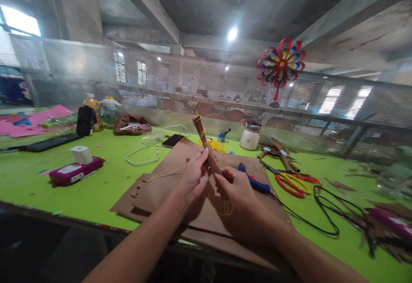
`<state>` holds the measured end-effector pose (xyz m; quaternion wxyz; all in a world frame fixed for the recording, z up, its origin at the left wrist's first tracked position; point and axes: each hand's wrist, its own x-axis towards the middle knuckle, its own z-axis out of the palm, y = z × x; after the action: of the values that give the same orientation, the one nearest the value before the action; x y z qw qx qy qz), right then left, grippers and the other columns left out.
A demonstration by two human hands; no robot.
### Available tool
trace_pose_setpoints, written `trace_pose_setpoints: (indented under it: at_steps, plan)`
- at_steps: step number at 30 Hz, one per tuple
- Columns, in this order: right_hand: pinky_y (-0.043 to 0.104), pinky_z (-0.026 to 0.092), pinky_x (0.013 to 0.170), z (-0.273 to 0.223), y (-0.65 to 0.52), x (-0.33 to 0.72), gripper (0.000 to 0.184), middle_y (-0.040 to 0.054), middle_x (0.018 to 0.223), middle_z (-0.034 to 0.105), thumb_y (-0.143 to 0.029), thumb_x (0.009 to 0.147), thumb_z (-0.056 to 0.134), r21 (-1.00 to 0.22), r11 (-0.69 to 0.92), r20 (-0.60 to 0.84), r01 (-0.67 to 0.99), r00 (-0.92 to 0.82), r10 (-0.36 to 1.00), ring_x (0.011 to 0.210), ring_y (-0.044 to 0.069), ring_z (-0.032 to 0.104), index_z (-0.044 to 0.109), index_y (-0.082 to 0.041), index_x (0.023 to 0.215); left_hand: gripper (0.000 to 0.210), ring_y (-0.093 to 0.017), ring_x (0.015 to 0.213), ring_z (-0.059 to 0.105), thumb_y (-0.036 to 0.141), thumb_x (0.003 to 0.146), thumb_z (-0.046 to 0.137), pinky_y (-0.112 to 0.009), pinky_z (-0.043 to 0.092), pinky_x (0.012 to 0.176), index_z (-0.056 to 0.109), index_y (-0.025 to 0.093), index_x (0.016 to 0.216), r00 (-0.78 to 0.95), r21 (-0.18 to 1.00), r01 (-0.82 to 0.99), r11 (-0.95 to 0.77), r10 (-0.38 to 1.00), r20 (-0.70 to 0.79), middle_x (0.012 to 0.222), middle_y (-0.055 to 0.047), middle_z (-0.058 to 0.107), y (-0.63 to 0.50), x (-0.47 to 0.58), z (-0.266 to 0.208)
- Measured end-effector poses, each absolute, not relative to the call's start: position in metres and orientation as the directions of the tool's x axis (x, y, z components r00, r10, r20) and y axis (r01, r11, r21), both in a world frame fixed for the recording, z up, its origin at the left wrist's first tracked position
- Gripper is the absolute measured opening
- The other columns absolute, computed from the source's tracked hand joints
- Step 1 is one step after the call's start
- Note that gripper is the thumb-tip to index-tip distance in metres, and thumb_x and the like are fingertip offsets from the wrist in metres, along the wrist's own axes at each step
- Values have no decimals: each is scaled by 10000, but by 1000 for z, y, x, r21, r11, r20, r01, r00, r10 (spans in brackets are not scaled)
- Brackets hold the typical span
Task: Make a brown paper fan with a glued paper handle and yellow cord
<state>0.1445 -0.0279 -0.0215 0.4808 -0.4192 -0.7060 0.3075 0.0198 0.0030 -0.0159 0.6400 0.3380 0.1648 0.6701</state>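
Observation:
A rolled brown paper tube (211, 159) slants up and away between my two hands. Its far end is a bundle of thin brown strips (198, 124) wound with yellow string (202, 136). My left hand (195, 173) grips the tube near its middle, thumb on top. Lower down, my right hand (234, 184) pinches the tube between thumb and fingers. Loose yellow string loops below the hands and also trails off to the left. Beneath lie brown paper sheets (167, 176), the top one with small cut holes at its left edge.
On the right are a blue glue gun (257, 183) with a black cord (322, 227), red- and yellow-handled scissors (294, 184) and brown paper pieces (285, 161). A lidded jar (250, 136) stands behind. On the left lie a purple power strip (75, 171), a white cable (138, 163) and a phone (85, 121).

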Motion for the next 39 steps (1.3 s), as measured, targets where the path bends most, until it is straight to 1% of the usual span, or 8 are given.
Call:
trace_pose_setpoints:
  at_steps: [4,11,15,18,21,26,36,39]
  plan:
    - [237,413,504,-16,-34,149,251,47,706,649,-353,784,576,-885,404,359,231,-214,908,555,132,542,655,-120,831,162,-95,660,563,277,773,655,-201,465,634,630,128,831,99,664,-743,-85,967,235,725,-24,619,0,17,-12]
    - [225,385,465,-14,-35,157,224,12,611,584,-340,769,594,-876,426,369,227,-254,894,509,111,504,614,-118,790,192,-98,667,564,308,763,668,-212,467,640,635,131,831,171,704,-709,-38,959,225,741,-19,612,-7,11,-4]
    - [216,396,455,-10,-38,160,238,-7,598,572,-370,762,610,-906,404,344,122,-341,875,496,100,501,589,-134,790,213,-108,713,571,292,773,662,-235,482,682,627,160,937,193,682,-730,-48,943,273,778,-16,605,-11,7,2]
    - [221,410,475,-6,-44,160,209,-14,603,571,-350,772,606,-878,459,392,139,-343,853,508,100,504,605,-143,793,230,-121,746,572,298,774,660,-266,494,714,620,175,965,198,673,-736,-76,926,321,800,-16,597,-15,6,5]
    - [245,446,553,-3,-52,158,159,5,686,618,-287,796,578,-801,561,487,209,-318,813,583,119,544,635,-157,868,241,-131,768,565,318,763,668,-287,497,729,615,186,957,233,663,-745,-76,901,365,814,-13,580,-19,6,7]
    - [262,463,669,-1,-64,155,242,28,877,645,-196,802,559,-610,724,650,321,-320,689,717,143,574,591,-194,1042,227,-121,754,540,332,745,683,-260,475,711,611,206,920,297,656,-752,-57,860,415,820,-7,553,-22,5,9]
    - [323,441,780,-18,-62,152,288,81,995,610,-160,852,478,-300,845,804,442,-360,473,879,205,557,479,-179,1140,189,-114,739,499,308,730,696,-240,449,680,615,190,853,300,640,-765,-67,843,447,794,-5,506,-24,5,11]
    - [337,439,764,-20,-63,153,317,97,993,602,-166,868,456,-245,842,806,481,-381,452,875,215,550,452,-162,1185,232,-106,710,488,292,729,695,-239,445,660,628,183,922,271,632,-771,-82,855,442,773,-3,494,-23,5,11]
